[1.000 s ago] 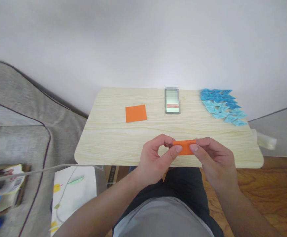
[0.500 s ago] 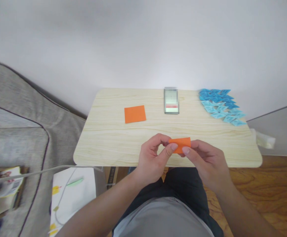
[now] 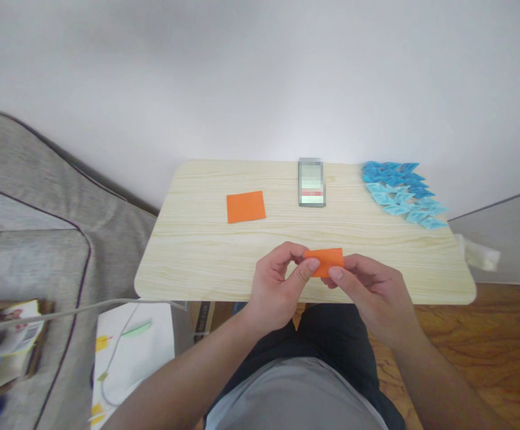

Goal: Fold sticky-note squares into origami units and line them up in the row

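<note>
A small orange piece of paper [image 3: 328, 261], apparently folded, is held up between both hands over the front of the table. My left hand [image 3: 282, 283] pinches its left side, thumb in front and fingers behind. With thumb and fingertips, my right hand [image 3: 369, 292] grips the lower right corner. Farther back and to the left lies an orange paper rectangle [image 3: 246, 207], flat on the table [image 3: 188, 251]. Fingertips behind the held paper are partly hidden.
A phone [image 3: 312, 183] with a blurred screen lies near the wall. Folded dark and light blue paper pieces [image 3: 398, 191] spread over the table's back right. A grey sofa [image 3: 111, 251] stands left, with a cable [image 3: 80, 309] crossing before it.
The orange paper has shifted very slightly left in my hands, and my right hand with it. Both hands keep their pinch; the things on the table stay put.
</note>
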Demonstrator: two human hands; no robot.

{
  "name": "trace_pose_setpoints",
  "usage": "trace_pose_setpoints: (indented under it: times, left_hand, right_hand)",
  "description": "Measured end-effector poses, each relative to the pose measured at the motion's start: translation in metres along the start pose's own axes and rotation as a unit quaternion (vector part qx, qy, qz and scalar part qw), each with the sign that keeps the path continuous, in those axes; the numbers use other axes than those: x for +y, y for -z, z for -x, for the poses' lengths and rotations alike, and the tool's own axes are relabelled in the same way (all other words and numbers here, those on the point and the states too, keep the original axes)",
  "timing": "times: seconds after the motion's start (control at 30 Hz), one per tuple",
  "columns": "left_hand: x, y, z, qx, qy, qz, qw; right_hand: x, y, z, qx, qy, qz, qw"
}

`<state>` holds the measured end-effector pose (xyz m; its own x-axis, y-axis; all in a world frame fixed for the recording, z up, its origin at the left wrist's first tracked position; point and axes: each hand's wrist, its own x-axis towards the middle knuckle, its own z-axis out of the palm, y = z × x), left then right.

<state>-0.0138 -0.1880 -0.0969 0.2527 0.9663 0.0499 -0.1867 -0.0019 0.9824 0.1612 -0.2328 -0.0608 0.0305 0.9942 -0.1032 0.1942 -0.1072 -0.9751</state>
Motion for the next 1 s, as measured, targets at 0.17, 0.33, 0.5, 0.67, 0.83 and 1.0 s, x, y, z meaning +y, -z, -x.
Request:
trace_pose_setpoints:
  times: [0.17,0.33,0.5,0.67,0.83,1.0]
  left_hand:
    - [-0.001,0.001,0.0,-0.011,-0.003,-0.01,1.0]
    - [-0.001,0.001,0.0,-0.009,0.007,-0.006,1.0]
    - [0.0,0.005,-0.003,-0.099,0.067,-0.015,0.993]
    - [0.002,0.007,-0.003,-0.156,0.05,-0.053,0.985]
    - [0.005,0.007,-0.004,-0.158,0.018,-0.121,0.98]
    - [0.004,0.01,-0.005,-0.146,0.022,-0.149,0.978]
  right_hand:
    - [-0.001,0.001,-0.001,-0.021,0.009,0.03,0.999]
    - [-0.002,0.001,0.0,0.004,0.028,0.078,0.997]
    - [-0.002,0.001,-0.001,0.014,0.051,0.126,0.991]
    - [0.0,0.003,-0.001,0.018,0.065,0.148,0.987]
    - [0.01,0.008,-0.002,0.019,0.046,0.128,0.99]
    - [0.011,0.016,-0.005,-0.019,0.01,0.101,0.995]
